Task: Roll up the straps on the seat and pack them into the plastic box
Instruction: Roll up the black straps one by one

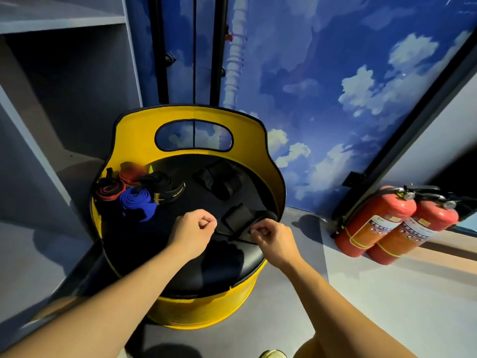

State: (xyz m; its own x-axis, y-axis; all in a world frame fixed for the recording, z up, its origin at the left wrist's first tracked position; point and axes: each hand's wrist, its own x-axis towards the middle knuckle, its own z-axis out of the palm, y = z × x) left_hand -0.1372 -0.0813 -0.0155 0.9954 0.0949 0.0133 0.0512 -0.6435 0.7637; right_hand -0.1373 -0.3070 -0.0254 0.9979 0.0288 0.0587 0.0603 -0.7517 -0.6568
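Note:
A yellow barrel seat (276, 177) with a black cushion stands in front of me. On its left side lie several rolled straps: a red-and-black one (109, 191), a red one (131, 174), a blue one (135, 201) and a black one with yellow lettering (165, 188). Another black strap (219, 180) lies loose near the back. A black strap (238, 219) lies at the right front. My left hand (195, 228) pinches its left end and my right hand (271, 235) pinches its right end. No plastic box is in view.
Two red fire extinguishers (382, 223) lean against the wall at the right on the grey floor. Grey shelving (64, 73) stands at the left. A sky-painted wall (335, 86) rises behind the seat, with black poles at its left.

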